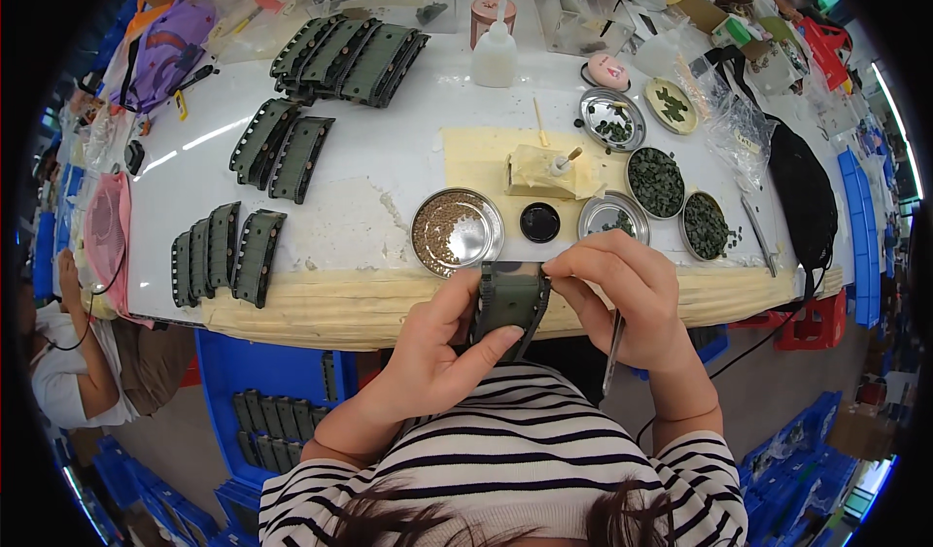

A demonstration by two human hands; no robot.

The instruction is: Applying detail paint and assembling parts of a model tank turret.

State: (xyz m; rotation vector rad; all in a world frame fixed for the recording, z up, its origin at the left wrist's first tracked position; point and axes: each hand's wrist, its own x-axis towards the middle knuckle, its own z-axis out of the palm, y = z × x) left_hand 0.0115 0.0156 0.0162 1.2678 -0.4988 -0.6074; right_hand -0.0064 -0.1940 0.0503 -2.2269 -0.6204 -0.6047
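My left hand (437, 348) grips a curved dark green plastic part (513, 299) with toothed edges, its thumb across the face. At the part's upper right corner, the thumb and fingertips of my right hand (627, 299) are pinched together; whether a small piece is between them is hidden. Slim metal tweezers (613, 353) are tucked in the same right hand, pointing down. Just beyond the hands are a round tin of small brown pieces (457, 231), a black round cap (540, 222) and a tin with a few green bits (614, 219).
Similar green parts (350, 56) stand in rows at left. Tins of dark green pieces (657, 183), a taped block with a brush (554, 170) and a white squeeze bottle (495, 53) lie ahead. More tweezers (760, 236) rest right. A blue crate (219, 353) sits below; another person (87, 372) is at left.
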